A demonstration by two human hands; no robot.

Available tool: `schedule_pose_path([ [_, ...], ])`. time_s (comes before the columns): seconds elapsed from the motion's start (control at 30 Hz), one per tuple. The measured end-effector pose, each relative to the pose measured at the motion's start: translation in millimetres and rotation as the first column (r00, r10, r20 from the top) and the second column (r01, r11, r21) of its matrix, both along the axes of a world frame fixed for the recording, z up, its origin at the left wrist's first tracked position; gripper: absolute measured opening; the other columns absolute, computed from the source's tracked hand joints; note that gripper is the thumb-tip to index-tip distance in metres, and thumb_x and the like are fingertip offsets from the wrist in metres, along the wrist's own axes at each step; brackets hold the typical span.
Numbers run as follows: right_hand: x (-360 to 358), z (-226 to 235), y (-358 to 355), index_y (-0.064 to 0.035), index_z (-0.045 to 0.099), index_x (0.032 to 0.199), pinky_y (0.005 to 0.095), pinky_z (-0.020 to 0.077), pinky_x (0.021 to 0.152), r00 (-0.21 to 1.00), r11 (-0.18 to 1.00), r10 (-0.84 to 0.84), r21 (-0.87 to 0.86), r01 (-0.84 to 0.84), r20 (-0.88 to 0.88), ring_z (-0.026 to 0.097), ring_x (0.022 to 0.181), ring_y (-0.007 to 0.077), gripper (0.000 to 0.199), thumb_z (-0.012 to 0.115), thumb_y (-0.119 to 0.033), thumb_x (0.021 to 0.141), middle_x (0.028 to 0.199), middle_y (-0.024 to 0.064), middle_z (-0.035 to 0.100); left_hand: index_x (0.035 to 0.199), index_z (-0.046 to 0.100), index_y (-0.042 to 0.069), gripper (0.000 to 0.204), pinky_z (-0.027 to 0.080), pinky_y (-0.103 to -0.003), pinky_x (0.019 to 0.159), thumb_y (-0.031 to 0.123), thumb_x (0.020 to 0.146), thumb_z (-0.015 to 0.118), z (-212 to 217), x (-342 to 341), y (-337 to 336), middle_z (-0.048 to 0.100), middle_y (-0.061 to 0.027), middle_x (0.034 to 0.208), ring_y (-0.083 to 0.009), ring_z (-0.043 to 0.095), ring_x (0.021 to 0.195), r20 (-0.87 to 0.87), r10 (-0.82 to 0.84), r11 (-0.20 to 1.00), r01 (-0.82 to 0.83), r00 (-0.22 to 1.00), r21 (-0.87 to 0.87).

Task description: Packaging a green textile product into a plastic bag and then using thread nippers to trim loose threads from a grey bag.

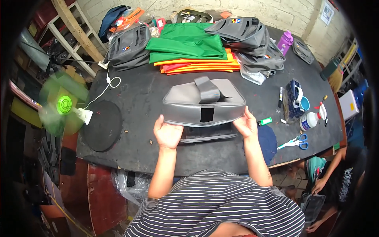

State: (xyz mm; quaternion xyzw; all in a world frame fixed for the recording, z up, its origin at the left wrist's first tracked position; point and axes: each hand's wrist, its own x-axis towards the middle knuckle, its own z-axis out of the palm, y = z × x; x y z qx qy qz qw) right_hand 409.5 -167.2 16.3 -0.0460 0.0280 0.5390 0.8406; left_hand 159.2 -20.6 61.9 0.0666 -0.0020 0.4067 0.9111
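A grey bag (181, 111) is held tilted over the middle of the black table, between my two hands. My left hand (167, 133) grips its near left corner, thumb up and fingers going out of sight underneath. At the near right corner my right hand (247, 124) holds it likewise. A grey strap (208, 90) curls over the bag's upper face, and a black rectangular patch (207, 115) shows on the side toward me. Below the bag a darker grey panel (209, 136) shows; whether it is part of the same bag I cannot tell.
Folded green fabric (189, 43) lies on orange and red sheets at the back, flanked by grey bags (129, 46). Right: scissors (294, 142), spray bottle (311, 120), blue-black case (293, 100), purple bottle (285, 42). A fan (64, 104) spins at left. Another person's hand (319, 185) is lower right.
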Motion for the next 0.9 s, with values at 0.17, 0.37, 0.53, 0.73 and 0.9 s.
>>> schedule_pose_path([
  [0.17, 28.5, -9.2, -13.1, 0.0019, 0.053, 0.118, 0.0442, 0.0332, 0.106, 0.999, 0.998, -0.020, 0.055, 0.022, -0.036, 0.050, 0.119, 0.0264, 0.031, 0.055, -0.015, 0.092, 0.123, 0.0143, 0.057, 0.114, 0.056, -0.002, 0.040, 0.036, -0.040, 0.104, 0.032, 0.093, 0.054, 4.4, 9.6, 4.2, 0.060, -0.0126, 0.119, -0.0244, 0.053, 0.115, -0.053, 0.029, 0.996, -0.034, 0.998, -0.088],
  [0.37, 45.3, -4.9, -19.1, 0.0029, 0.049, 0.123, 0.0418, 0.0334, 0.107, 0.988, 0.984, -0.059, 0.156, 0.081, -0.144, 0.048, 0.120, 0.0253, 0.036, 0.054, -0.018, 0.093, 0.125, 0.0145, 0.055, 0.117, 0.053, -0.003, 0.033, 0.039, -0.040, 0.103, 0.023, 0.096, 0.048, -2.3, 20.8, 6.8, 0.059, -0.0135, 0.120, -0.0248, 0.054, 0.114, 0.166, -0.075, 0.981, 0.102, 0.983, -0.165],
  [0.53, -3.3, 56.7, -5.6, -0.0023, 0.052, 0.122, 0.0425, 0.0273, 0.110, 0.998, 0.990, 0.038, 0.140, -0.030, -0.054, 0.047, 0.122, 0.0258, 0.040, 0.062, -0.022, 0.089, 0.126, 0.0105, 0.055, 0.125, 0.047, -0.001, 0.036, 0.031, -0.043, 0.109, 0.019, 0.096, 0.049, 33.5, 28.0, -3.3, 0.053, -0.0132, 0.128, -0.0260, 0.046, 0.123, 0.073, -0.096, 0.995, 0.096, 0.993, 0.005],
  [0.73, 14.4, 70.2, -9.2, -0.0005, 0.049, 0.125, 0.0449, 0.0249, 0.112, 0.997, 0.997, 0.067, 0.046, -0.065, -0.043, 0.043, 0.126, 0.0273, 0.035, 0.052, -0.017, 0.094, 0.130, 0.0130, 0.052, 0.125, 0.046, -0.004, 0.033, 0.028, -0.044, 0.111, 0.011, 0.095, 0.046, 36.3, 23.5, 4.6, 0.052, -0.0146, 0.130, -0.0267, 0.044, 0.125, -0.015, -0.044, 0.997, 0.043, 0.999, -0.062],
  [0.9, 22.4, 79.0, -7.7, 0.0018, 0.046, 0.125, 0.0441, 0.0246, 0.112, 0.989, 0.991, 0.126, 0.065, -0.121, -0.080, 0.039, 0.129, 0.0273, 0.036, 0.050, -0.015, 0.094, 0.132, 0.0141, 0.049, 0.125, 0.047, -0.005, 0.034, 0.026, -0.043, 0.112, 0.008, 0.094, 0.047, 53.8, 18.8, 2.9, 0.051, -0.0166, 0.131, -0.0274, 0.042, 0.128, 0.021, -0.045, 0.997, 0.046, 0.999, -0.061],
])
